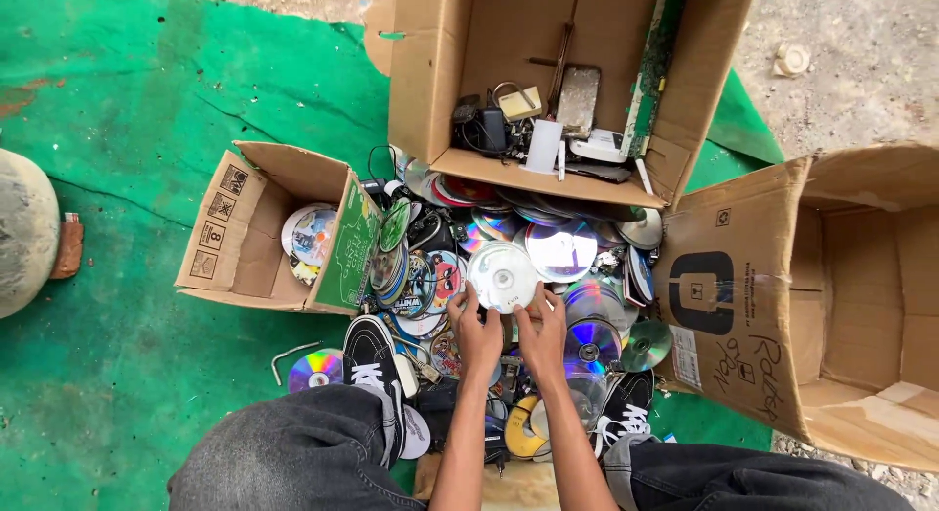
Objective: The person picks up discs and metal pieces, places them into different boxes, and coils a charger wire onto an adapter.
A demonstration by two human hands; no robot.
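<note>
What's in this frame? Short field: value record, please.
left hand: left hand grips the silver disc at its near edge
right hand: right hand on the same disc
pile: loose discs on the green mat
left box: small carton with a few discs inside
top box: carton of electronic scrap
right box: large carton, tipped on its side
feet: black sneakers
</note>
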